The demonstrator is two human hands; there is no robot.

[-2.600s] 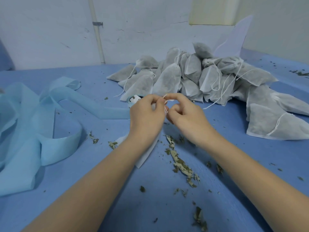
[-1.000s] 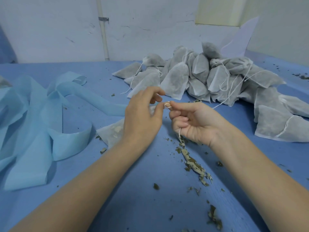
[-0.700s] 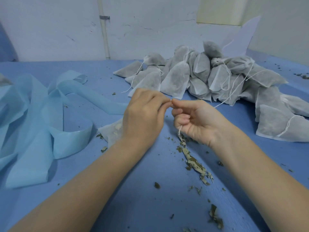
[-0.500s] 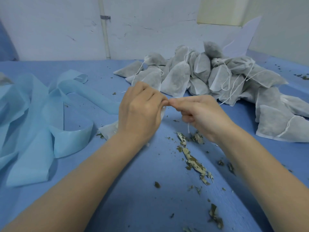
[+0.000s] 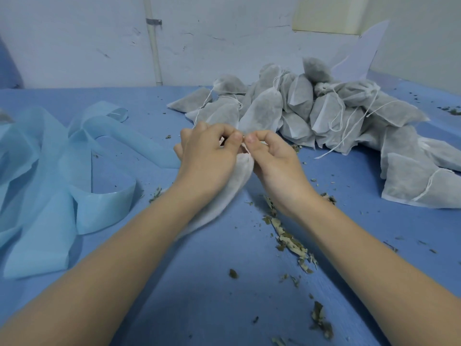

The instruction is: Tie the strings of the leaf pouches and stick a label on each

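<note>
I have one pouch [image 5: 232,186] in hand near the middle of the blue table [image 5: 199,295], its body trailing down under my left wrist and resting on the surface. My left hand [image 5: 207,158] and right hand [image 5: 274,161] meet thumb tip to thumb tip at its neck, fingers curled tight, each pinching the thin white string [image 5: 245,148] where it leaves the gathered mouth. I judge this as the tying step: the knot is being formed or snugged, though the string is too fine for me to tell whether a loop is already closed.

The pile of pouches [image 5: 311,108] sits just beyond my hands and spreads to the right, strings hanging loose from several. Pale blue strips [image 5: 50,171] lie curled on the left, and leaf crumbs [image 5: 289,240] are scattered under my right forearm.

Next I expect to pull the two ends apart evenly so the neck cinches without tearing the thin fabric. A label must follow; I see none that I can be sure of.
</note>
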